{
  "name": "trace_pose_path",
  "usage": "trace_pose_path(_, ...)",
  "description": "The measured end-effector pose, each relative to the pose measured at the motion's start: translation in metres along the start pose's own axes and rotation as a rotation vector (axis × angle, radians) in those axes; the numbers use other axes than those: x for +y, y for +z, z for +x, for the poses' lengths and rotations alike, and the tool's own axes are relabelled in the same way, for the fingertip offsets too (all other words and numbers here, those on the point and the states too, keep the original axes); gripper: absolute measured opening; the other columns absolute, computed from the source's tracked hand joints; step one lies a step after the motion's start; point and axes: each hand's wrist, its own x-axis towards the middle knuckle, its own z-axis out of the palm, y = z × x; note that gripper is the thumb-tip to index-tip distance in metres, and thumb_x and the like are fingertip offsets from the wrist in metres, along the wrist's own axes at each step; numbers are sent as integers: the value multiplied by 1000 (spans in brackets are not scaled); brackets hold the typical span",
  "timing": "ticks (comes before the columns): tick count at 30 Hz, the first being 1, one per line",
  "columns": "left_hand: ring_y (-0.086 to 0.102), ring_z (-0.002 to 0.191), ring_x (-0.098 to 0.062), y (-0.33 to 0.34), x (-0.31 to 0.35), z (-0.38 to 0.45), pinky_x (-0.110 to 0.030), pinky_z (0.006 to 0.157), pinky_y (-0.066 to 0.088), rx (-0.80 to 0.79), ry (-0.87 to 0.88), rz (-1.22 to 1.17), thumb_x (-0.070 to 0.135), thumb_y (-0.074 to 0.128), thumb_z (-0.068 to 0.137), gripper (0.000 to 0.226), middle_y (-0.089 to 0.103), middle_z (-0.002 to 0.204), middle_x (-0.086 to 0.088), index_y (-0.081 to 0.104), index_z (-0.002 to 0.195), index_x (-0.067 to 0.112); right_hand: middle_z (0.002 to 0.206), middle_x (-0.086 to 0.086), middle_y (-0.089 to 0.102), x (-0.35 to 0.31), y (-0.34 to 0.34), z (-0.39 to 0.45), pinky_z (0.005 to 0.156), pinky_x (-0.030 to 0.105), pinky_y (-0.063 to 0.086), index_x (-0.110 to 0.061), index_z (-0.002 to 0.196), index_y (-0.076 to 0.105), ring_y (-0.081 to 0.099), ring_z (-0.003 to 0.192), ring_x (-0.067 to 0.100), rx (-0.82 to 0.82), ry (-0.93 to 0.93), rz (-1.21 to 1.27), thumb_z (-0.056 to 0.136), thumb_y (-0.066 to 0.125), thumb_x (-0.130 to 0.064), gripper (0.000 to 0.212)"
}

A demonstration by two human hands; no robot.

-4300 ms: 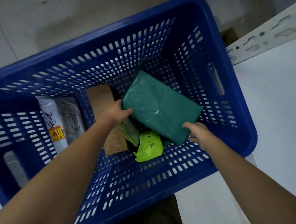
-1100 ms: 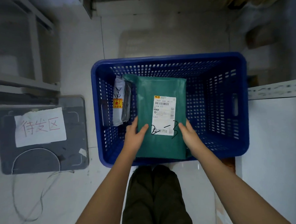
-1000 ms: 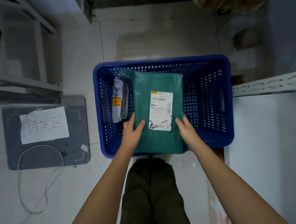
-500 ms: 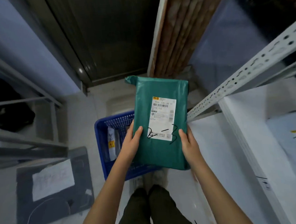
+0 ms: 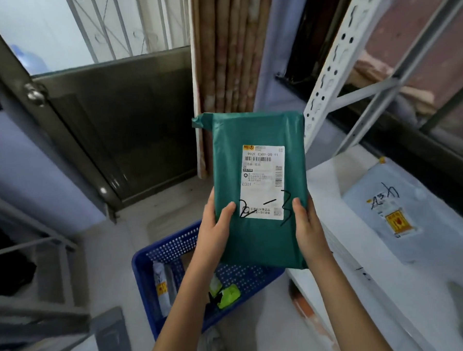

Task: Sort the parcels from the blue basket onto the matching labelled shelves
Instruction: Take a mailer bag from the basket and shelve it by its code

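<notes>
While the green parcel [image 5: 260,190] stands upright in mid-air above the blue basket [image 5: 176,261], both hands hold it by its lower half. The left hand [image 5: 217,229] clasps the parcel's left edge, its thumb lying across the green front and the other fingers hidden behind the parcel. The right hand [image 5: 306,225] clasps the right edge the same way, thumb on the front just beside the white shipping label [image 5: 263,181], the rest of its fingers out of sight behind. The label sits on the parcel's front face, with barcodes, the printed code C301 and a handwritten "2-3" in black marker across its lower part.

Below the parcel the blue basket rests on the floor, partly covered by the parcel and the forearms. Inside the basket, a white parcel [image 5: 161,289] with a yellow sticker leans against the left wall, and a lime-green packet [image 5: 227,296] lies on the basket floor to the right of the left forearm.

To the right of the green parcel runs a white shelf [image 5: 363,262] with a perforated white upright [image 5: 334,62] rising behind it. On that shelf, well apart from the green parcel, lies a pale parcel [image 5: 414,206] with black handwriting and a yellow sticker. Behind the green parcel stand a dark metal door [image 5: 120,122] and a stack of brownish boards [image 5: 226,49].
</notes>
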Motion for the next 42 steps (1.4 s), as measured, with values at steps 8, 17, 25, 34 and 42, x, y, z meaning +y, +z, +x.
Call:
trace_pose_path(8, 48, 124, -14, 38, 29, -53, -38, 104, 42, -36, 110, 18, 32, 51, 95, 54, 45, 141, 9, 30, 144, 41, 123, -19, 50, -25, -54, -50, 81, 2, 41, -32, 143, 32, 49, 106, -8, 54, -140, 7, 102, 31, -31, 41)
trace_pose_path(17, 54, 117, -13, 57, 42, -121, -31, 93, 48, -81, 178, 47, 30, 51, 95, 52, 51, 134, 10, 33, 143, 40, 123, -27, 41, -38, -89, -122, 90, 4, 32, -37, 144, 27, 39, 116, -3, 130, -170, 82, 102, 30, -34, 43)
trace_pose_path(25, 60, 109, -12, 61, 53, -161, -29, 88, 52, -193, 240, 26, 29, 50, 95, 49, 56, 129, 9, 37, 141, 42, 135, -16, 43, -45, -104, -179, 107, 31, 35, -44, 143, 26, 44, 126, 9, 276, -192, 102, 100, 32, -42, 43)
trace_pose_path(34, 56, 110, -4, 26, 118, -198, -17, 79, 47, -440, 372, -31, 32, 48, 97, 41, 56, 124, 19, 40, 133, 49, 127, -25, 41, -114, -75, -255, 103, 23, 31, -49, 137, 28, 40, 122, 2, 531, -313, 94, 100, 33, -39, 39)
trace_pose_path(42, 55, 119, -7, -5, 201, -229, -37, 104, 44, -627, 619, -48, 36, 50, 93, 45, 57, 129, 19, 41, 137, 43, 118, -28, 44, -196, -56, -321, 91, 22, 33, -48, 137, 31, 42, 112, 1, 717, -432, 138, 98, 37, -43, 40)
